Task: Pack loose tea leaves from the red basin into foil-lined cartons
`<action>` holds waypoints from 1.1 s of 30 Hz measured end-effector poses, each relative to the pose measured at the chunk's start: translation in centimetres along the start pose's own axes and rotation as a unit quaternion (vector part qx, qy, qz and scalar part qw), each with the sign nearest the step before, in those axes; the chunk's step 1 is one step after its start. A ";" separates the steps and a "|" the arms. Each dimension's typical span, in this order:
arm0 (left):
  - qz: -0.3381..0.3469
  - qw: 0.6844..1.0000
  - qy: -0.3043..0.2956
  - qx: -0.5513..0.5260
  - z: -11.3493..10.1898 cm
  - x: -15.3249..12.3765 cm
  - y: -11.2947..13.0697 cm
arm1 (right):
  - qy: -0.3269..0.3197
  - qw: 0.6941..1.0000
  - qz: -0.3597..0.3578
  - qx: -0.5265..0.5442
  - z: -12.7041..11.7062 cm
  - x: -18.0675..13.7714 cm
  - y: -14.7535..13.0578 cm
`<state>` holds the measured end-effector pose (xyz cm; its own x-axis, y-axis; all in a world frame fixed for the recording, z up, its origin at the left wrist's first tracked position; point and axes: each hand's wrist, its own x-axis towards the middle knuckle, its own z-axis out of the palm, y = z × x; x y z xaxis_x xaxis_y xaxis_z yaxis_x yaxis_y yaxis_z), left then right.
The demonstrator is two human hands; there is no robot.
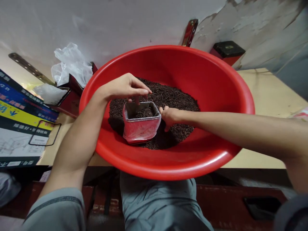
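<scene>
A square tin (pixel 142 128) in clear plastic wrap stands on dark, dry loose leaves that look like tea (pixel 175 99). More of the leaves lie inside it, below its metal rim. Over the tin's back left edge hovers my left hand (pixel 126 87), fingers bent downward and apart, with nothing visible in them. My right hand (pixel 169 117) is low at the tin's right side, its fingers spread and close to the tin's wall. Its lower fingers reach toward the leaves and are partly hidden. A large red basin (pixel 216 86) holds the leaves and the tin.
Under the basin is a pale wooden table (pixel 257 138). To the left are a printed carton (pixel 21 128), dark red tins (pixel 68 101) and a clear plastic bag (pixel 72 65). A black-lidded tin (pixel 228 51) stands by the wall. A phone-like dark slab (pixel 262 207) lies lower right.
</scene>
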<state>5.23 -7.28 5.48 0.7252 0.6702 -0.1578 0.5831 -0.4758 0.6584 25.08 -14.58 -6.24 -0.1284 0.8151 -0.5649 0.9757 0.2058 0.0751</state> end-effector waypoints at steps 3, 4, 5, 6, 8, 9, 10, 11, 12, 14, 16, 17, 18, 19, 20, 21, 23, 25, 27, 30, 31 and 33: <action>0.015 0.996 0.085 -0.007 0.0 0.7 -0.9 | 0.036 0.999 -0.022 -0.006 -0.3 0.3 0.8; 0.018 0.994 0.105 -0.010 -0.1 0.9 -1.2 | 0.039 0.999 -0.027 -0.012 -0.6 0.5 1.3; 0.018 0.992 0.120 -0.013 -0.1 1.0 -1.4 | 0.039 0.999 -0.032 -0.017 -1.0 0.7 1.7; 0.017 0.991 0.131 -0.016 -0.2 1.1 -1.6 | 0.037 0.999 -0.033 -0.020 -1.4 1.0 2.0; 0.014 0.990 0.139 -0.019 -0.2 1.2 -1.8 | 0.045 0.999 -0.015 -0.020 -2.3 1.3 2.5; 0.013 0.990 0.138 -0.018 -0.2 1.2 -1.9 | 0.063 0.998 -0.002 -0.013 -2.8 1.3 2.7; 0.013 0.990 0.137 -0.017 -0.2 1.2 -1.9 | 0.088 0.996 0.009 0.003 -3.3 1.2 2.9; 0.014 0.991 0.134 -0.016 -0.2 1.2 -1.9 | 0.121 0.992 0.014 0.030 -3.8 1.0 3.0; 0.015 0.991 0.130 -0.014 -0.2 1.3 -1.9 | 0.163 0.984 0.011 0.070 -4.3 0.6 3.1; 0.013 0.993 0.121 -0.008 -0.2 1.4 -2.0 | 0.269 0.947 -0.026 0.176 -5.3 -0.4 3.1; 0.006 0.993 0.116 0.005 -0.3 1.6 -2.3 | 0.369 0.882 -0.089 0.278 -6.2 -1.5 2.5; 0.002 0.993 0.114 0.014 -0.3 1.7 -2.4 | 0.405 0.849 -0.124 0.317 -6.5 -2.0 2.0; -0.001 0.993 0.113 0.024 -0.4 1.9 -2.6 | 0.423 0.821 -0.158 0.349 -6.7 -2.4 1.3; -0.005 0.993 0.111 0.033 -0.5 2.0 -2.8 | 0.428 0.800 -0.192 0.374 -6.8 -2.7 0.6; -0.008 0.993 0.109 0.040 -0.6 2.1 -3.0 | 0.425 0.783 -0.225 0.394 -6.8 -2.9 -0.1; -0.010 0.993 0.109 0.043 -0.8 2.1 -3.2 | 0.418 0.770 -0.256 0.409 -6.8 -3.0 -0.8; -0.013 0.993 0.113 0.037 -0.9 2.1 -3.4 | 0.402 0.746 -0.314 0.428 -6.7 -3.0 -2.0; -0.011 0.993 0.116 0.023 -1.0 2.0 -3.4 | 0.385 0.723 -0.365 0.442 -6.6 -3.0 -2.7; -0.008 0.994 0.109 0.012 -1.0 1.9 -3.3 | 0.353 0.707 -0.403 0.462 -6.6 -3.1 -3.1; -0.017 0.995 0.095 0.015 -0.9 1.8 -3.2 | 0.322 0.703 -0.406 0.487 -6.8 -3.2 -2.6; -0.021 0.995 0.095 0.021 -0.9 1.8 -3.2 | 0.325 0.710 -0.390 0.489 -6.9 -3.1 -2.1; -0.021 0.994 0.099 0.034 -0.9 1.9 -3.4 | 0.348 0.737 -0.337 0.472 -7.0 -2.3 -0.4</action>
<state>4.34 -3.89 3.62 0.6169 0.7864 -0.0311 0.6393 -0.4777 0.6027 23.78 -12.73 0.73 -0.3799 0.8479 0.3698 0.2956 0.4901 -0.8200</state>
